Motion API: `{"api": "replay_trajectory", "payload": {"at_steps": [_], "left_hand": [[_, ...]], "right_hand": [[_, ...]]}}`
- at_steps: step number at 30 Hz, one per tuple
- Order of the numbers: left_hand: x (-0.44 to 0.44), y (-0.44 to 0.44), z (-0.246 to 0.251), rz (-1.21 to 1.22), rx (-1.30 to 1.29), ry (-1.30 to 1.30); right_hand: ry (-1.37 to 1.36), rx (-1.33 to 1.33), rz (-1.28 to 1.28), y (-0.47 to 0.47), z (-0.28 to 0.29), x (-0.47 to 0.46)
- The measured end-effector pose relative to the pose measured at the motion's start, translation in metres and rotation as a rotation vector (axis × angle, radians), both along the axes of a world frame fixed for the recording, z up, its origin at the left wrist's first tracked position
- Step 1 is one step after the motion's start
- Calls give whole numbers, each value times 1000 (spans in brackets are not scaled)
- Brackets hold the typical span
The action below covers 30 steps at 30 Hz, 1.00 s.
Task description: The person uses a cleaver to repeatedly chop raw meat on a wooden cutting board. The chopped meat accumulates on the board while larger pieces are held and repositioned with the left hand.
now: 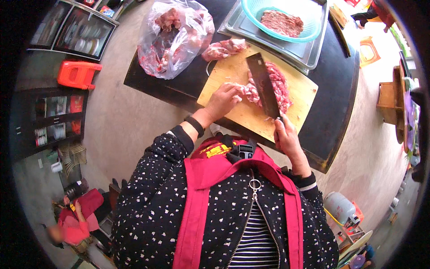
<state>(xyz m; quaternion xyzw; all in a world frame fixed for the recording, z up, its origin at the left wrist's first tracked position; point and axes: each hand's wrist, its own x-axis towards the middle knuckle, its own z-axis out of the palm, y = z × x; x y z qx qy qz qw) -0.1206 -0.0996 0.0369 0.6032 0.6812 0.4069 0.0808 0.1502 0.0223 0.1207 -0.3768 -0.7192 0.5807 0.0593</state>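
Observation:
My right hand [285, 132] is closed around the handle of a cleaver [263, 84], its broad dark blade lying over cut raw meat [279, 84] on a wooden cutting board [218, 79]. My left hand [223, 101] grips a pale piece of raw meat [238, 90] at the left end of the cut pieces. Larger chunks of raw meat [224, 49] rest at the board's upper left corner. Beside them is a clear plastic bag [184, 50] with more raw meat inside. Minced meat [282, 23] sits in a turquoise plastic basket [250, 16] beyond the board.
The basket stands on metal trays [310, 59] on a dark table [331, 101]. A red plastic stool [79, 74] and cabinets are at the left. Another person [75, 228] is at lower left, and part of one shows at upper right. A gas cylinder [339, 206] stands at lower right.

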Motion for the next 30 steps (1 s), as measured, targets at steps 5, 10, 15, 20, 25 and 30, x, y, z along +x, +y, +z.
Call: {"api": "replay_trajectory", "payload": {"at_steps": [5,10,15,20,25,30], "left_hand": [[1,39,6,-186,-99,-72],[9,40,-4,-116,-198,43],[13,20,0,-50,-225,-40],[19,26,0,-62,-52,-72],[23,18,-5,-5,-118,-166],[26,19,-14,35,61,-39]], "right_hand": [[-12,37,-79,8,15,25],[-73,-24,-121,-2,20,32],[-77,-98,-139,-13,19,35],[-17,-46,-27,-16,14,35],[-65,-16,50,-17,9,23],[-193,81,104,-13,8,7]]}}
